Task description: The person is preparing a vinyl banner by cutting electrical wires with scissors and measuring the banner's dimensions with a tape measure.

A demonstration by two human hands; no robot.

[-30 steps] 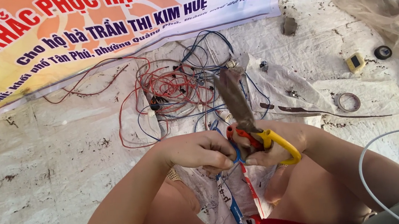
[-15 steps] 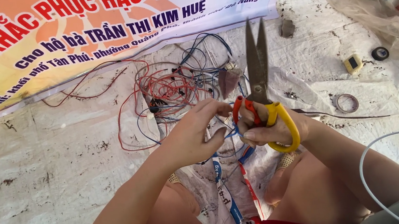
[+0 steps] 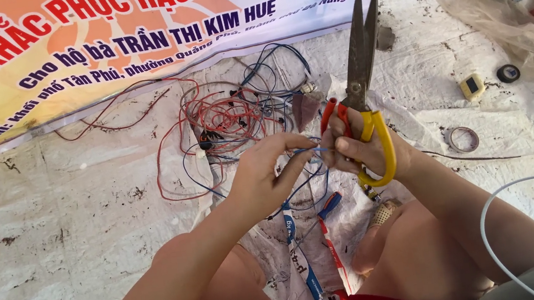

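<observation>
A: Entry, hands. What is each one holding?

B: The right hand [image 3: 367,150] is gripping a pair of scissors [image 3: 361,72] by the yellow and red handles, fingers curled through the loops. The blades are pointing away from the person and standing close together, only a narrow slit showing between the tips. The left hand [image 3: 263,174] is pinching a thin blue wire [image 3: 314,151] between thumb and fingertips, just left of the right hand.

A: Where is that wire sitting relative to the blades?

B: Below them, between the two hands and near the handles. It is not lying between the blades.

A: Progress, as a judgement?

B: Early to middle. A tangle of red and blue wires [image 3: 235,116] is lying on the white sheet [image 3: 70,217] farther out, apparently unsorted. Whether the pinched wire is already stripped or cut, I cannot tell; it is too thin.

A: Surroundings?

B: A banner [image 3: 28,57] is lying along the far left edge. A tape ring [image 3: 463,138] and a small black roll [image 3: 508,73] are sitting at right, well apart from the hands. A white cable [image 3: 495,209] is curving at near right.
</observation>
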